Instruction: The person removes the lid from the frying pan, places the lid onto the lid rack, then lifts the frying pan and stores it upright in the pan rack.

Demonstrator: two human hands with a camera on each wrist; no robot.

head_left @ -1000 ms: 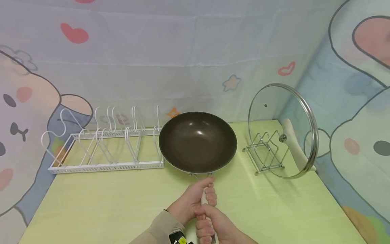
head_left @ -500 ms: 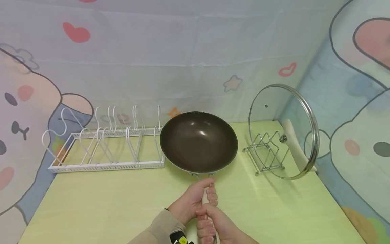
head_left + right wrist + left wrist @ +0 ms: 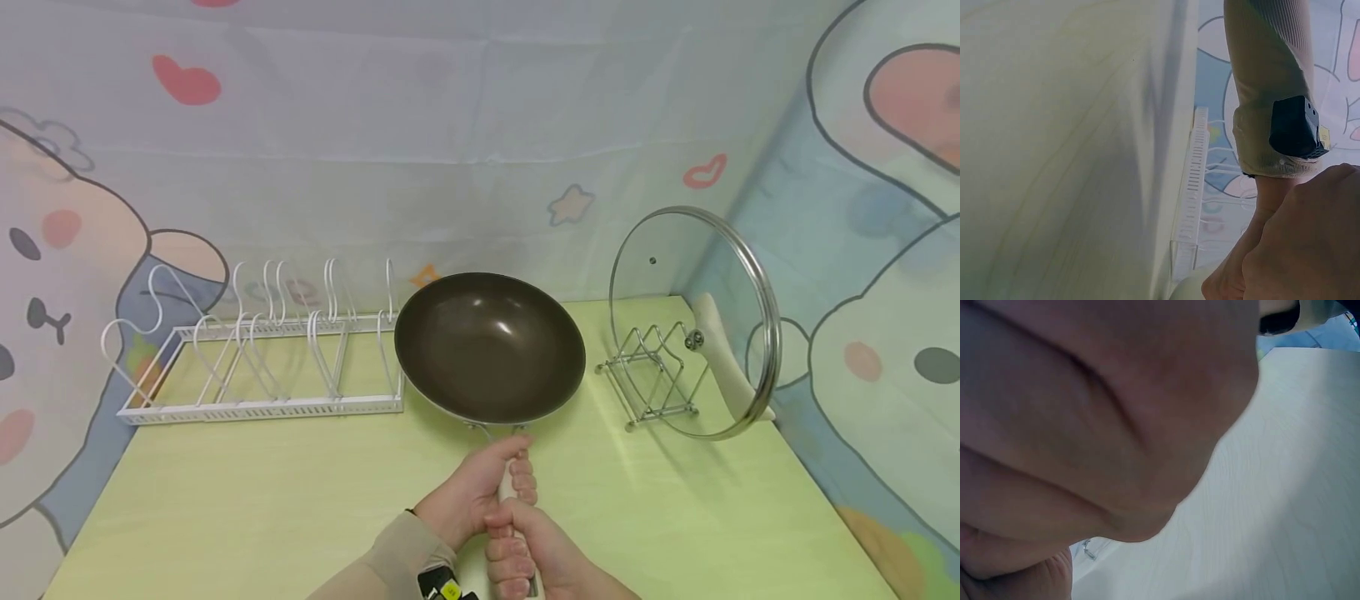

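Rack of white wire [image 3: 262, 411], long and low, stands at nine o'clock from the wok on the pale table [image 3: 247, 500], its hoops upright with no pan in them. Its right end comes close to the wok's rim; whether they touch cannot be told.

Next along, at half past six from the bowl, the left hand [image 3: 476, 492] wraps the upper part of the cream handle [image 3: 507, 483], fingers curled round and thumb pointing up toward twelve. The wok [image 3: 487, 350] sits mid-scene, dark inside facing up, its handle running down to six o'clock. It looks lifted, though its underside is hidden. Just below the left hand and slightly right, the right hand [image 3: 536, 546] grips the handle's lower part, fingers curled, thumb laid across.

Out at three o'clock, a small metal wire stand [image 3: 663, 413] bears the glass lid [image 3: 693, 283], which is set on edge with its cream grip [image 3: 722, 358] facing right.

The step in hand seems to be a steady two-handed hold of the wok. Any move from here would call for both fists staying firm, the bowl kept level, and care beside the rack at nine.
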